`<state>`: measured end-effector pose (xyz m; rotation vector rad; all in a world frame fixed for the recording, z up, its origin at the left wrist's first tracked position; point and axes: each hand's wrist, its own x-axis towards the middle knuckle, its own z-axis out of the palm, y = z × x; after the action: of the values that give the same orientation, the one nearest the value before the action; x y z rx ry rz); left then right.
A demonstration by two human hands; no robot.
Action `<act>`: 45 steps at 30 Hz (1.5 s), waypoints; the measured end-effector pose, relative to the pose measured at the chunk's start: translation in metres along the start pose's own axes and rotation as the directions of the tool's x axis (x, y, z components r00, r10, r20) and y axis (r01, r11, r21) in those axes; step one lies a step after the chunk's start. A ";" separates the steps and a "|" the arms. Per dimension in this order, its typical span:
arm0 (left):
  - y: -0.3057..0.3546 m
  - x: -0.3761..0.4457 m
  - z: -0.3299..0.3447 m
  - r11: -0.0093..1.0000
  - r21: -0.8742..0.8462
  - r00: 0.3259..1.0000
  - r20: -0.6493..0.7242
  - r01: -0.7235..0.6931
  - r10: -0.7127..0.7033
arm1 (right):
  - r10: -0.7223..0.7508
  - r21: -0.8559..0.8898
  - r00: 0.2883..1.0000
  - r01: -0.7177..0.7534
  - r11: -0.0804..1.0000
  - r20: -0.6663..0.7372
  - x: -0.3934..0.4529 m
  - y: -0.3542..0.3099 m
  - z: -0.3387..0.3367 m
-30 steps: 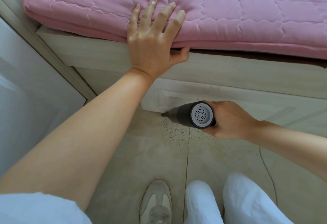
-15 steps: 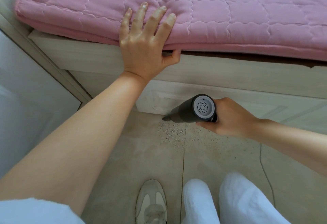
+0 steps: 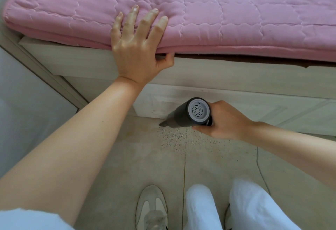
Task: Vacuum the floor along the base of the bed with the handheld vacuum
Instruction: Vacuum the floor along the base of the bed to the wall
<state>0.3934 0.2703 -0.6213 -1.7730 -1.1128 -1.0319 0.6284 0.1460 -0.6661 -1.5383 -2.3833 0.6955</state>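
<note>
A person's left hand point(image 3: 135, 51) lies flat, fingers spread, on the pink mattress pad point(image 3: 218, 17) for balance, while the right hand point(image 3: 225, 120) grips the handheld vacuum point(image 3: 189, 114), nozzle angled at floor point(image 3: 127, 157) grit point(image 3: 174, 139) beside the bed base point(image 3: 236, 100).

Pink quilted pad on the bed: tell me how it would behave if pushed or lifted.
The pink quilted pad looks soft and floppy; it would probably drape when lifted. The left hand rests on its rounded edge, so it likely compresses. Pushed, it may slide over the bed base.
</note>
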 end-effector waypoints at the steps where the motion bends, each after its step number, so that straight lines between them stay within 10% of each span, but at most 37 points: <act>1: 0.000 0.000 -0.001 1.000 -0.002 1.000 0.002 0.001 -0.001 | 0.001 0.010 1.000 -0.001 1.000 0.015 0.000 0.000 0.000; 45: 0.036 0.002 0.006 0.999 0.003 0.998 -0.035 -0.054 0.054 | 0.051 0.148 0.998 -0.055 0.987 0.028 -0.029 0.009 0.007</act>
<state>0.4291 0.2652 -0.6283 -1.7675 -1.0379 -1.0255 0.6448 0.1211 -0.6746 -1.5438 -2.2575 0.8862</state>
